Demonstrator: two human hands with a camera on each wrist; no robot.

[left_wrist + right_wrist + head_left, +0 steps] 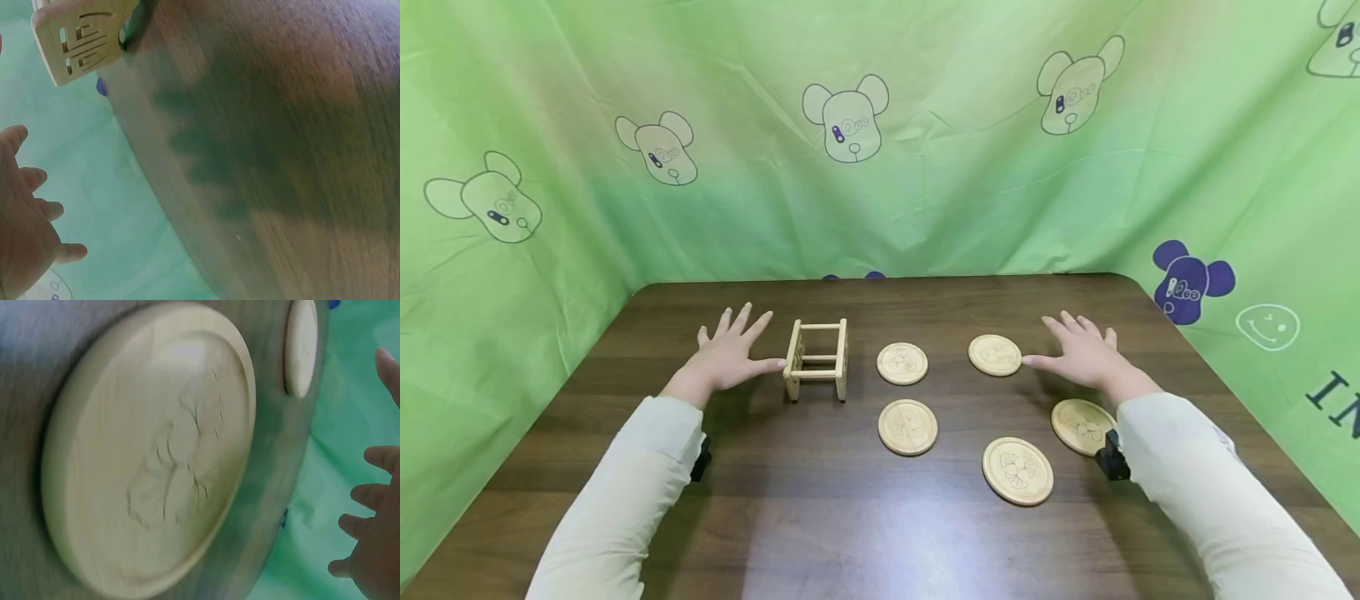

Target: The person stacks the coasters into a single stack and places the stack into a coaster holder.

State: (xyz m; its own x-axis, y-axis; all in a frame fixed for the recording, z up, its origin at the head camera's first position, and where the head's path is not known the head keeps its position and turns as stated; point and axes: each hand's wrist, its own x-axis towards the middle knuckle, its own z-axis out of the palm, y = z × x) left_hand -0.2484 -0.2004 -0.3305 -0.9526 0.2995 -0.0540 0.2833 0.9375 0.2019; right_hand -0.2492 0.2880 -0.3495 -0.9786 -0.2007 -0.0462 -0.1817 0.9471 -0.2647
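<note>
My left hand (727, 354) is held over the table with fingers spread. Its thumb tip overlaps the left side of a small wooden rack (817, 361) in the head view; the left wrist view shows the rack's cut-out side panel (81, 40). On the right, my other hand (1086, 354) also has its fingers fanned out and holds nothing. Its thumb tip is right at the edge of a round wooden coaster (995, 355). Another coaster (1083, 427) lies under the right wrist, its engraved face (156, 456) filling much of the right wrist view.
Three more engraved coasters lie flat between the hands: one coaster (902, 363) right of the rack, one coaster (907, 427) nearer, one coaster (1018, 471) toward the front. Green printed cloth (925, 208) hangs behind and beside the brown wooden table (820, 500).
</note>
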